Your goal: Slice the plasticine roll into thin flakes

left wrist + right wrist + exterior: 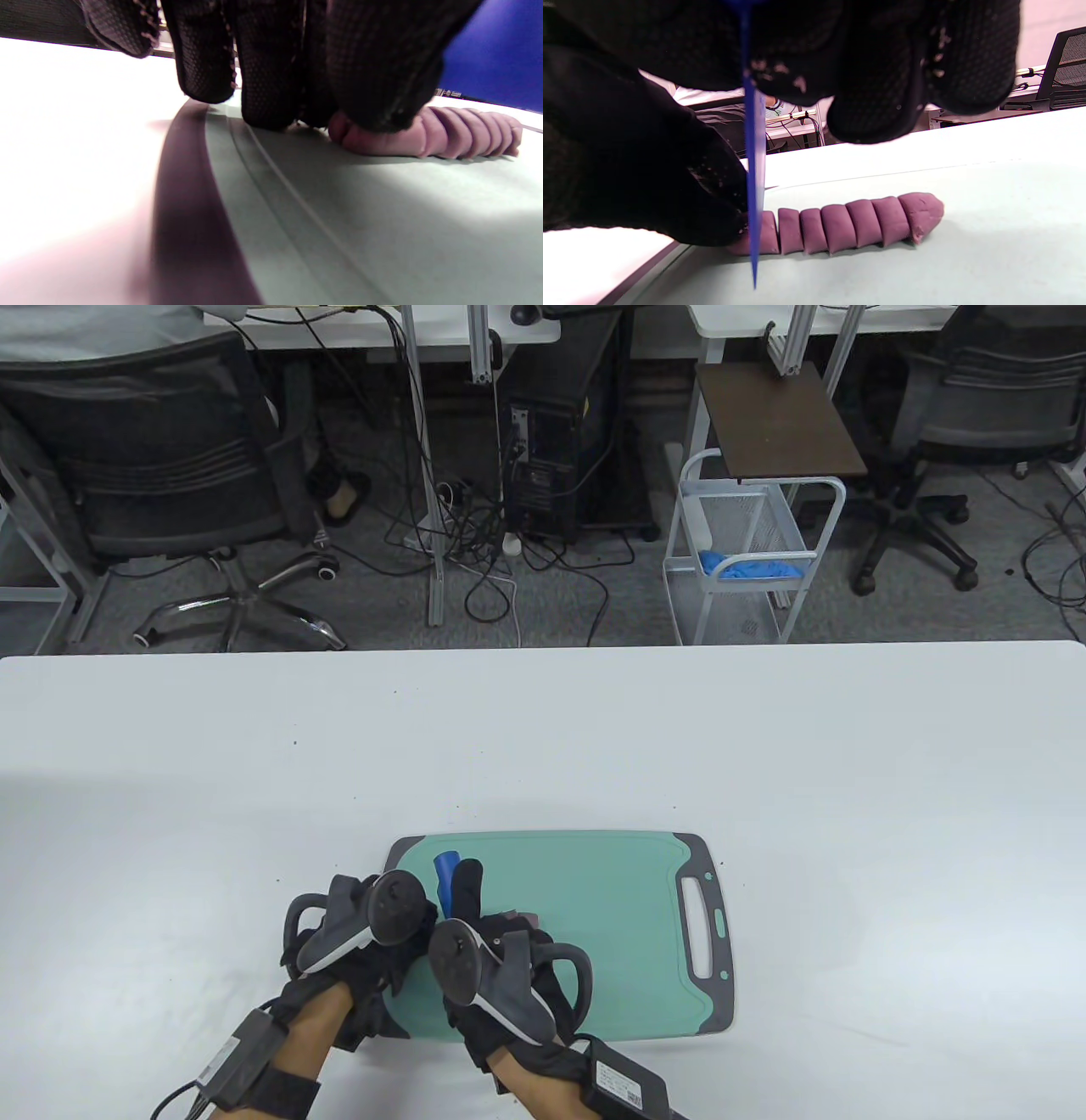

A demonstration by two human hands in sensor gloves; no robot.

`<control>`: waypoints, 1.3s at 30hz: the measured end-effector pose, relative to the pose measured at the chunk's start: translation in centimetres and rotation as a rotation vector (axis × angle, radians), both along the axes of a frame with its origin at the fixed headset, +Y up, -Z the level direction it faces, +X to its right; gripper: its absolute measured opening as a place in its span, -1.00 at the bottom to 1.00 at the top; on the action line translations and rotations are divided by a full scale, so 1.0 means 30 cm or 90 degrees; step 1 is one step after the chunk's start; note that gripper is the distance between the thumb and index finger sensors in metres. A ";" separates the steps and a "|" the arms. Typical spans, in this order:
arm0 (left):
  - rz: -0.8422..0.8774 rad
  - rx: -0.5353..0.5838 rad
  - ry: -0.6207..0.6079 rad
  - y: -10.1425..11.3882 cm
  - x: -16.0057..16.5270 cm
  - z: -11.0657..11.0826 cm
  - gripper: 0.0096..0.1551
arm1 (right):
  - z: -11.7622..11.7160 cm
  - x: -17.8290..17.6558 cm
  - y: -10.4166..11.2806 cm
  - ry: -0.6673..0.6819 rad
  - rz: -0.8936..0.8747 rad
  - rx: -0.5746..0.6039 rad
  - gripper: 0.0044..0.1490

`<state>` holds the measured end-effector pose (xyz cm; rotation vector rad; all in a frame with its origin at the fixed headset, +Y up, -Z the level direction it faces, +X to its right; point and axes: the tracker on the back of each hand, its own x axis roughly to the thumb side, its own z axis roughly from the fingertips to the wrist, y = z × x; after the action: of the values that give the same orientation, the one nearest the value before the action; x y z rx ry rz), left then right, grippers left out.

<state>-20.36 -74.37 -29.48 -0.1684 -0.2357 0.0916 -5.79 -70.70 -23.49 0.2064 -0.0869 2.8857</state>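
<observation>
A purple plasticine roll lies on the green cutting board, cut into several thick slices that still lean together. It also shows in the left wrist view. My left hand presses its fingers on the roll's uncut end. My right hand grips a blue plastic knife. The blade stands edge-down at the roll, beside the last slice and close to my left fingers. The knife's tip pokes out past my hands in the table view, where the trackers hide most of the roll.
The board has grey ends and a handle slot on its right. The white table surrounds it. Chairs, a wire cart and cables stand on the floor beyond the far edge.
</observation>
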 end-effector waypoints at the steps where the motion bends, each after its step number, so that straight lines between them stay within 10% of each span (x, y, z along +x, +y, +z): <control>1: 0.001 0.000 0.001 0.000 0.000 0.000 -0.47 | 0.002 -0.001 0.003 0.001 -0.001 0.001 0.09; 39: 0.032 0.001 0.011 -0.004 -0.014 -0.010 -0.51 | -0.020 -0.059 -0.036 -0.007 0.048 0.019 0.08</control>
<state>-20.77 -74.50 -29.78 -0.1608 -0.2224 0.1435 -7.58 -71.79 -24.08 0.2040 -0.1269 2.9622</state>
